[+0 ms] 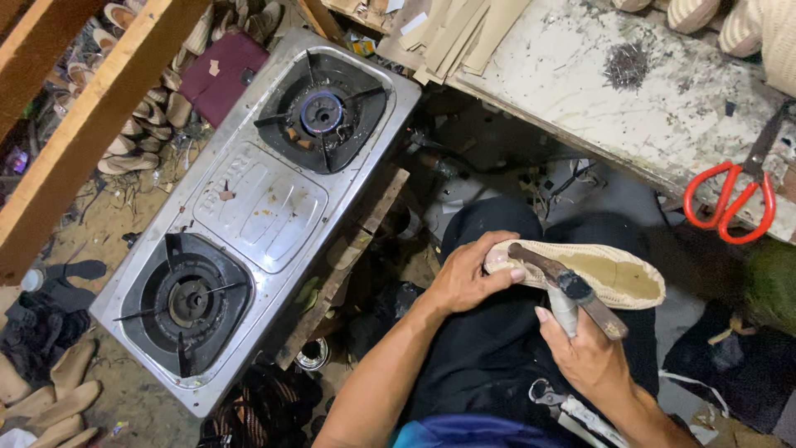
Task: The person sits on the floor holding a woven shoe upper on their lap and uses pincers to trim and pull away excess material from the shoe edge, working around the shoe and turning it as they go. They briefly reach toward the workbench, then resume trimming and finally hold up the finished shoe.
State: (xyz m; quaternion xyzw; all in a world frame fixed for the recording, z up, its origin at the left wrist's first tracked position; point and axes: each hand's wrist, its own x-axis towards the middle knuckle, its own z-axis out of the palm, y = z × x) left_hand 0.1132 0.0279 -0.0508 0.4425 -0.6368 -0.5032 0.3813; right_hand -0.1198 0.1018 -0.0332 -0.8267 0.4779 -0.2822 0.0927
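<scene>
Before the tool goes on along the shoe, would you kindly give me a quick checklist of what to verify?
1. Left hand grips the woven shoe at its end: ok.
2. Right hand holds the wooden-handled tool: ok.
3. Tool tip on the shoe's rim: ok.
4. Left fingers apart from the tip: not ok, they lie close.
5. Near burner off: cannot tell.
6. Red scissors lie apart on the bench: ok.

This is a cramped shoemaking workshop, shown by loose shoe soles [50, 398] heaped on the dirt floor, cut strips [464, 29] and red-handled scissors [734, 203] on a scarred bench [597, 91], beside a two-burner gas stove [257, 207].
</scene>
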